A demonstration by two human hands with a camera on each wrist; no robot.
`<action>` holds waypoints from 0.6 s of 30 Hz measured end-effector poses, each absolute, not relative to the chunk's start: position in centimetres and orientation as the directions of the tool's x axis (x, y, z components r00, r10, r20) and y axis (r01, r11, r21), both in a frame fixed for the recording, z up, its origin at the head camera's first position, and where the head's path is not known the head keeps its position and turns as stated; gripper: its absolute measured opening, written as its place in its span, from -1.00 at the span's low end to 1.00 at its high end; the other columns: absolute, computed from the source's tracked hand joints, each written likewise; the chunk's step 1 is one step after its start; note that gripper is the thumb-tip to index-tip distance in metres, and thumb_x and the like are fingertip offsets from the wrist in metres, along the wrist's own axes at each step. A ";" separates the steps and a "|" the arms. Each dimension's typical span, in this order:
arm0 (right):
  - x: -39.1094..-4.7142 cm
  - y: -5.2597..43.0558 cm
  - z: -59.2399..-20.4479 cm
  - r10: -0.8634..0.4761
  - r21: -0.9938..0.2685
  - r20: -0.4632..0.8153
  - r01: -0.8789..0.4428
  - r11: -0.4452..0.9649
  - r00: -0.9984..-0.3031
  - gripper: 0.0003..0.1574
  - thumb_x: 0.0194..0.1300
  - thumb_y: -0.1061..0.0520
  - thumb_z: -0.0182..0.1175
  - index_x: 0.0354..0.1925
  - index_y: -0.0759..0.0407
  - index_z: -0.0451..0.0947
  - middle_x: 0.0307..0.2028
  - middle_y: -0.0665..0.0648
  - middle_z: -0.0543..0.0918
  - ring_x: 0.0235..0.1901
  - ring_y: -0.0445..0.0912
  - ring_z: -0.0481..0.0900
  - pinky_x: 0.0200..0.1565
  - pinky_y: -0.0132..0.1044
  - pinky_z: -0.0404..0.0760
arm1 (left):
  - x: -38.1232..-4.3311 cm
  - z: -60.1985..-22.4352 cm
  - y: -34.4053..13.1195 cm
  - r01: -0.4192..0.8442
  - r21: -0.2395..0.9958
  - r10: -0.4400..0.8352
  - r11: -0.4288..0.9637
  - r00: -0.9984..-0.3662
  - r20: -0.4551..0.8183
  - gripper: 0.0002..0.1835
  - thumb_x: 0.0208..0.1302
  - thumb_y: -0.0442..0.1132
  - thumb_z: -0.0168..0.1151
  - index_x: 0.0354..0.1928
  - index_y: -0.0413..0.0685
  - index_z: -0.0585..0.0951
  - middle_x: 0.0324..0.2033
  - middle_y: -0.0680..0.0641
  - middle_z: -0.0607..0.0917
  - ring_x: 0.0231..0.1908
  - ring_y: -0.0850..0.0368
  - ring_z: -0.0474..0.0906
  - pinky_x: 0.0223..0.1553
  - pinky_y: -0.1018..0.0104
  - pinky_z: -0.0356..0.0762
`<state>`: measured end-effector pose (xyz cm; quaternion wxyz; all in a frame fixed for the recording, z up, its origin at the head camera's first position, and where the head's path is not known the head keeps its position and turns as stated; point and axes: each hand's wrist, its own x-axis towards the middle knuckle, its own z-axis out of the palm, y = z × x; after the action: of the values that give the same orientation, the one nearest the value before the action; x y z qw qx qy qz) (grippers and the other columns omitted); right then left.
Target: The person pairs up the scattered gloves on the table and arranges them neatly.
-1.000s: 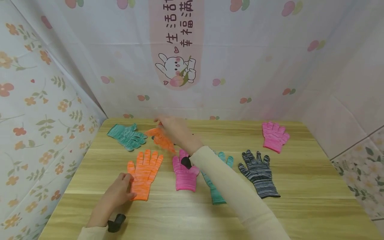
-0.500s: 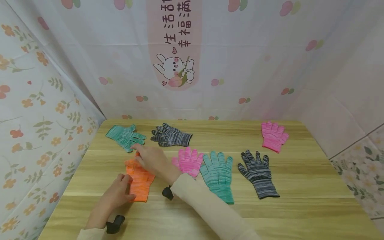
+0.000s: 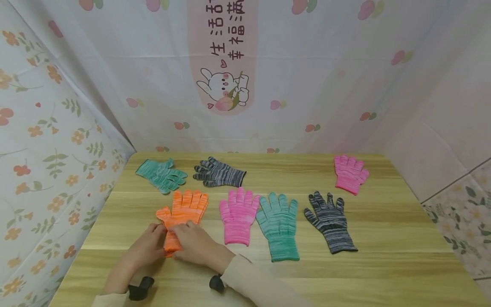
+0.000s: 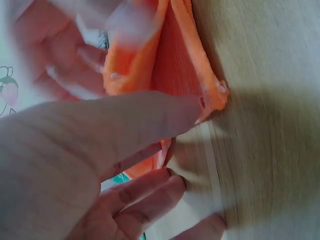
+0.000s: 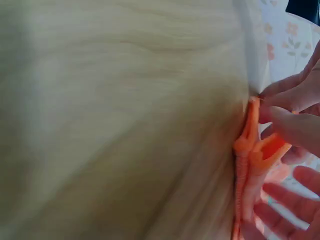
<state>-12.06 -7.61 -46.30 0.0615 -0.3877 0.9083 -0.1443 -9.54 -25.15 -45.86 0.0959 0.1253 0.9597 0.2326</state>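
Two orange knit gloves [image 3: 188,207] lie one on top of the other at the table's left front, fingers pointing away and thumbs to the left. My left hand [image 3: 147,245] pinches the left edge of their cuffs, its thumb [image 4: 165,112] at a cuff corner in the left wrist view. From the right, my right hand [image 3: 195,243] grips the upper glove near its cuff, with the other fingers spread in the right wrist view. The upper cuff [image 5: 270,150] gapes above the lower one. Part of both cuffs is hidden under my hands.
Right of my hands lie a pink glove [image 3: 238,217], a green glove [image 3: 281,230] and a grey-black striped glove [image 3: 331,224]. Along the back are another green glove [image 3: 163,175], a second striped glove [image 3: 218,172] and a smaller-looking pink glove [image 3: 350,174]. Patterned cloth [image 3: 307,85] hangs behind the table.
My right hand has carried the second orange glove from the back onto the first, laid it flat, then drawn down to the cuffs. My left hand has stayed beside the lower cuff.
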 end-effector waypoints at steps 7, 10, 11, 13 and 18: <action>-11.8 -6.2 -47.0 -0.732 -0.211 0.049 -0.723 0.658 -0.680 -0.43 0.01 -0.24 0.34 -0.04 -0.06 0.50 0.06 0.00 0.40 -0.06 -0.15 0.35 0.00 -0.41 0.38 | -9.3 -46.0 -25.9 0.230 0.485 0.313 0.844 -0.945 -0.097 -0.39 -0.16 -0.32 0.43 0.00 -0.41 0.44 -0.05 -0.34 0.47 -0.02 -0.25 0.48 0.02 -0.12 0.45; -12.0 -5.7 -47.0 -0.725 -0.269 0.059 -0.710 0.651 -0.686 -0.64 0.04 -0.16 0.34 -0.21 -0.08 0.54 -0.07 -0.02 0.41 -0.15 -0.19 0.35 -0.10 -0.46 0.39 | -9.3 -46.0 -26.0 0.233 0.486 0.317 0.842 -0.943 -0.097 -0.35 -0.14 -0.28 0.45 0.02 -0.43 0.43 -0.03 -0.35 0.48 0.01 -0.27 0.47 0.03 -0.13 0.43; -12.0 -5.6 -47.0 -0.722 -0.283 0.056 -0.705 0.651 -0.689 -0.71 0.06 -0.12 0.33 -0.26 -0.07 0.55 -0.14 -0.04 0.41 -0.18 -0.20 0.35 -0.14 -0.48 0.38 | -9.3 -46.0 -26.0 0.236 0.485 0.320 0.842 -0.942 -0.097 -0.35 -0.13 -0.27 0.46 0.02 -0.42 0.43 -0.03 -0.35 0.47 0.01 -0.28 0.47 0.03 -0.13 0.43; -12.1 -5.5 -47.1 -0.718 -0.301 0.059 -0.698 0.650 -0.694 -0.83 0.10 -0.05 0.31 -0.34 -0.06 0.56 -0.28 -0.07 0.40 -0.28 -0.23 0.33 -0.24 -0.51 0.35 | -9.3 -45.9 -25.9 0.226 0.480 0.313 0.848 -0.944 -0.109 -0.36 -0.12 -0.26 0.46 0.02 -0.41 0.44 -0.02 -0.34 0.47 0.01 -0.28 0.47 0.03 -0.13 0.43; -12.0 -5.5 -47.1 -0.713 -0.323 0.080 -0.695 0.642 -0.696 -0.94 0.17 0.03 0.24 -0.40 -0.05 0.58 -0.45 -0.13 0.42 -0.40 -0.29 0.37 -0.31 -0.51 0.34 | -9.3 -45.6 -25.7 0.202 0.454 0.289 0.868 -0.949 -0.129 -0.36 -0.13 -0.26 0.46 0.02 -0.40 0.45 -0.02 -0.34 0.47 0.01 -0.27 0.47 0.02 -0.11 0.45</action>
<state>-11.96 -5.49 -47.15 0.0274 -0.3888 0.9057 -0.1668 -9.25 -25.66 -45.65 0.0968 0.1276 0.9616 0.2230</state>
